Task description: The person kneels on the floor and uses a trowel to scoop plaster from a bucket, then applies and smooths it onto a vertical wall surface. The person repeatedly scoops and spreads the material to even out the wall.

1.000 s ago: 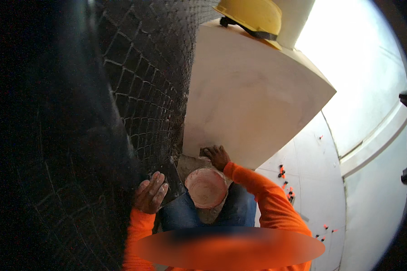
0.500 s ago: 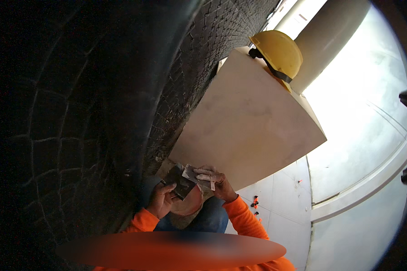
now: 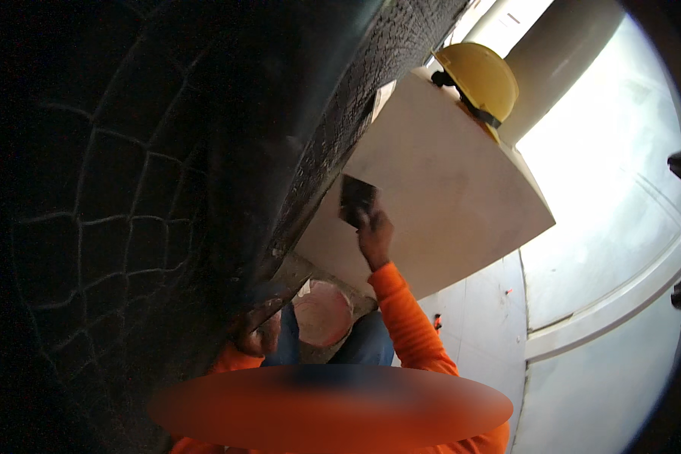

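Observation:
My right hand (image 3: pixel 376 236) is closed on a dark, square flat putty blade (image 3: pixel 356 200). The blade lies against or just over the beige panel surface (image 3: pixel 439 181), close to the panel's left edge; I cannot tell if it touches. Low on the left, my left hand (image 3: pixel 261 335) is closed and partly in shadow. It appears to grip a second putty blade (image 3: pixel 278 304), seen nearly edge-on and hard to make out. Between my knees stands a round, reddish tub (image 3: pixel 323 314) with pale smears inside.
Dark netting (image 3: pixel 121 219) hangs close along my left side. A yellow hard hat (image 3: pixel 480 83) rests on the panel block's far top edge, beside a thick round column (image 3: pixel 560 64). Small orange and black pieces (image 3: pixel 437 322) lie on the tiled floor (image 3: pixel 473 340) to the right.
My hands have moved apart. The right hand has gone up and forward to the beige panel with a blade, while the left has dropped back toward my left knee, uncovering the tub.

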The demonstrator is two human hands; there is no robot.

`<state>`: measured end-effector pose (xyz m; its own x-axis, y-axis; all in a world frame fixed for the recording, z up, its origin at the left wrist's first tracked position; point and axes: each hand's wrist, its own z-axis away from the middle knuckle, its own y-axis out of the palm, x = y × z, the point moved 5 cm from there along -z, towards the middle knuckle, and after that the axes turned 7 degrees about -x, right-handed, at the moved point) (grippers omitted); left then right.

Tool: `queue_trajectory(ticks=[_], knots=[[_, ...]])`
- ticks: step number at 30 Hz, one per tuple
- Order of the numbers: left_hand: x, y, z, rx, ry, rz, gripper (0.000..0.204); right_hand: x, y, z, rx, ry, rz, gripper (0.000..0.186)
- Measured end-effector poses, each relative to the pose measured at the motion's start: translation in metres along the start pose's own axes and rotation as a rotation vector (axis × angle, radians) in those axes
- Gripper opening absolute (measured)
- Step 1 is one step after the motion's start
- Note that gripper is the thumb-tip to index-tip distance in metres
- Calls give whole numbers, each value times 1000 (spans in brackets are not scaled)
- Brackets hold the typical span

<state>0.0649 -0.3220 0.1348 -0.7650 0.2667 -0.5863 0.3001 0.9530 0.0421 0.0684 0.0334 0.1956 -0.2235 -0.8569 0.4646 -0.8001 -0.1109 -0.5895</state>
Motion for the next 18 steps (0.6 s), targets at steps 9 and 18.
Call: queue_trajectory(ticks=[9, 18], knots=[[23, -27, -42, -114, 258, -81, 40, -38, 170, 112, 219, 545, -41, 51], [35, -23, -32, -152, 250, -234, 54, -54, 202, 95, 192, 544, 41, 58]])
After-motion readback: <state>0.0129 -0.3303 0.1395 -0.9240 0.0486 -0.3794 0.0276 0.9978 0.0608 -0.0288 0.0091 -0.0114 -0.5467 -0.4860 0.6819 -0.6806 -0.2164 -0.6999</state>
